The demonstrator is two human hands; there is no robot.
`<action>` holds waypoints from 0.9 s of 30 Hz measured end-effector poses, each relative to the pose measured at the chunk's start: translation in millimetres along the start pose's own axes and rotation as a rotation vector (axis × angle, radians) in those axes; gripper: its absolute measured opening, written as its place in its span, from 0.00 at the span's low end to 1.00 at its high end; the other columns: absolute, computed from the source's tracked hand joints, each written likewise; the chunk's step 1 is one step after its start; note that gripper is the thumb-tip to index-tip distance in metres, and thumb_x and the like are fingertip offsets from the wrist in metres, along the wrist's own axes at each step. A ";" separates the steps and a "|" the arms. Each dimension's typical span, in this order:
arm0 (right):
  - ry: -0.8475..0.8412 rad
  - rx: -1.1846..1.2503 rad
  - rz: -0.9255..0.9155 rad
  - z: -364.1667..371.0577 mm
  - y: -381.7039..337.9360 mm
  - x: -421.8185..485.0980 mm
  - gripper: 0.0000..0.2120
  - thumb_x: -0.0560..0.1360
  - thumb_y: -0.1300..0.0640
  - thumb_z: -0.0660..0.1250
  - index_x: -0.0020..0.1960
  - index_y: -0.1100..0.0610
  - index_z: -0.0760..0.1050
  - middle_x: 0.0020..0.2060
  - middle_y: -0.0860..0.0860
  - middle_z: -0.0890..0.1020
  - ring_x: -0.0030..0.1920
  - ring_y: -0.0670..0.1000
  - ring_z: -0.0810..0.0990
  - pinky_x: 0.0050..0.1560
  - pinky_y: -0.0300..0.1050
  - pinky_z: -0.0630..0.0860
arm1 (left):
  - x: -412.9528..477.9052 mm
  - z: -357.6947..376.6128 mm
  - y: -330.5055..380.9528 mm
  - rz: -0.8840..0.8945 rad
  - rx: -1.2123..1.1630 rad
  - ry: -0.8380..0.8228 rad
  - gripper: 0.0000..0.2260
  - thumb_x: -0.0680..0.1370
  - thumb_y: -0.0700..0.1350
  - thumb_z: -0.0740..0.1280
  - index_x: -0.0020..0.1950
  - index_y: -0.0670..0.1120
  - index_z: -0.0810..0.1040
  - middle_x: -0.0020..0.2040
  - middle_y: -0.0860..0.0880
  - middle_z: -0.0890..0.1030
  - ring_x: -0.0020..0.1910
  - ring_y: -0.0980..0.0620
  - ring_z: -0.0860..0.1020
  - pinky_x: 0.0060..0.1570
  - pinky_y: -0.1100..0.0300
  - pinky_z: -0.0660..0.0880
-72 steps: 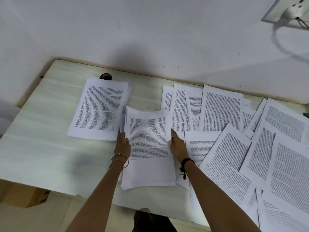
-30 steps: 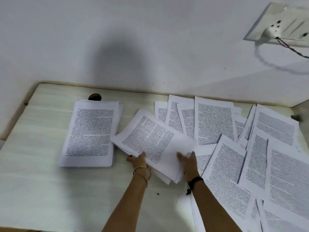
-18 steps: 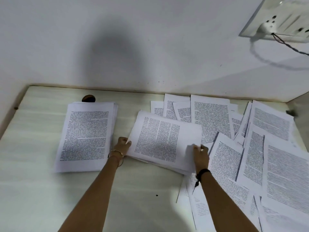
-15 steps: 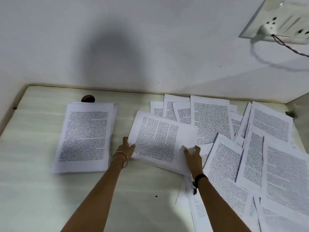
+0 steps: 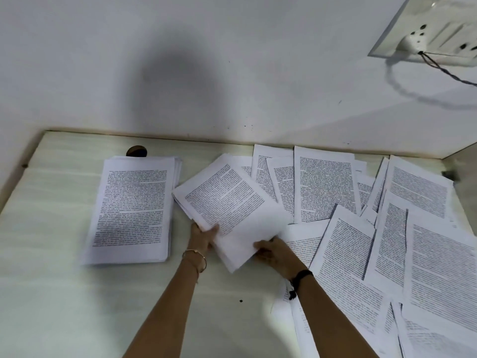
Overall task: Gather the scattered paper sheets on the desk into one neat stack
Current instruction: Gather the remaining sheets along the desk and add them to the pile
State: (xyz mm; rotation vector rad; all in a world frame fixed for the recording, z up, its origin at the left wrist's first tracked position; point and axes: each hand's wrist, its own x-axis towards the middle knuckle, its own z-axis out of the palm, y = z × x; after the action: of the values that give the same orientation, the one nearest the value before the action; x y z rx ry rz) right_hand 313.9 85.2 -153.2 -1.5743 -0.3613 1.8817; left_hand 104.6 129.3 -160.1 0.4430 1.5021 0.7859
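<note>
A bundle of printed sheets (image 5: 229, 202) lies tilted in the middle of the pale desk (image 5: 51, 293), its far end pointing up and left. My left hand (image 5: 202, 237) grips its near left edge, thumb on top. My right hand (image 5: 273, 250) grips its near right corner, fingers curled round the edge. To the left a squared stack of printed sheets (image 5: 133, 208) lies flat. Several loose printed sheets (image 5: 361, 228) overlap across the right half of the desk.
The desk meets a white wall (image 5: 232, 73) at the back. A round cable hole (image 5: 136, 151) sits behind the left stack. A wall socket (image 5: 433, 29) with a plugged cable is at the upper right. A small dark speck (image 5: 241, 301) lies on the desk.
The bundle in my hands has turned counter-clockwise and shifted left, toward the squared stack. My hands moved from its two sides to its near edge and corner.
</note>
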 end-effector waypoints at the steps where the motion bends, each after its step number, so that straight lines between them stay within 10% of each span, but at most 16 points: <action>1: -0.033 -0.034 -0.004 2.3 -1.5 -0.3 0.16 0.72 0.67 0.70 0.59 0.61 0.74 0.52 0.58 0.82 0.47 0.55 0.83 0.40 0.44 0.81 | -0.2 2.3 -4.3 0.028 0.082 -0.032 0.22 0.73 0.32 0.68 0.66 0.38 0.69 0.63 0.39 0.75 0.62 0.39 0.74 0.62 0.44 0.72; 6: 0.303 -0.214 -0.222 -21.8 -21.9 5.8 0.27 0.62 0.39 0.76 0.52 0.56 0.75 0.52 0.54 0.81 0.53 0.54 0.79 0.47 0.48 0.76 | -6.0 -13.2 -1.7 0.009 0.289 0.041 0.25 0.73 0.32 0.68 0.68 0.37 0.64 0.65 0.40 0.73 0.64 0.40 0.72 0.61 0.53 0.70; 9: 0.249 -0.748 -0.216 -20.0 -33.0 1.2 0.13 0.78 0.48 0.63 0.54 0.58 0.75 0.48 0.51 0.77 0.51 0.54 0.76 0.39 0.32 0.73 | -4.7 -21.0 -10.6 0.034 0.306 0.161 0.25 0.75 0.37 0.67 0.68 0.36 0.61 0.66 0.39 0.71 0.64 0.40 0.72 0.58 0.55 0.69; 13: 0.120 -1.075 -0.107 -3.1 -27.6 -0.1 0.20 0.82 0.52 0.53 0.55 0.67 0.75 0.51 0.63 0.79 0.42 0.56 0.78 0.28 0.30 0.71 | -15.5 -3.9 -13.6 0.070 0.342 0.307 0.18 0.79 0.36 0.57 0.69 0.36 0.60 0.65 0.37 0.72 0.61 0.36 0.72 0.57 0.51 0.69; 16: 0.239 -1.128 -0.219 1.3 -21.2 -2.6 0.19 0.82 0.53 0.53 0.51 0.66 0.76 0.52 0.64 0.79 0.50 0.59 0.78 0.43 0.39 0.68 | -20.9 1.9 -14.2 0.098 0.373 0.361 0.19 0.78 0.31 0.53 0.69 0.35 0.61 0.65 0.35 0.72 0.61 0.36 0.72 0.58 0.50 0.69; 21: 0.143 -1.151 -0.220 3.9 -16.0 -3.3 0.21 0.82 0.48 0.54 0.33 0.57 0.64 0.31 0.53 0.73 0.33 0.51 0.72 0.34 0.42 0.66 | -22.6 -12.4 -15.7 0.107 0.529 0.290 0.25 0.76 0.30 0.56 0.73 0.41 0.60 0.64 0.40 0.74 0.61 0.39 0.74 0.60 0.53 0.70; 27: 0.235 -0.816 -0.301 14.6 -16.4 2.8 0.10 0.81 0.54 0.58 0.59 0.57 0.70 0.43 0.53 0.78 0.43 0.52 0.75 0.36 0.38 0.69 | -28.1 -35.3 -13.9 0.079 0.633 0.173 0.27 0.75 0.29 0.55 0.74 0.43 0.57 0.68 0.41 0.70 0.59 0.41 0.73 0.55 0.56 0.69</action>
State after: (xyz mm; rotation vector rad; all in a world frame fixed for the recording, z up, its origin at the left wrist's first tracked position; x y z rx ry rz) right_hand 304.8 102.1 -142.2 -2.0683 -1.2955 1.3488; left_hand 75.6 92.9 -152.0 0.9267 1.8990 0.3971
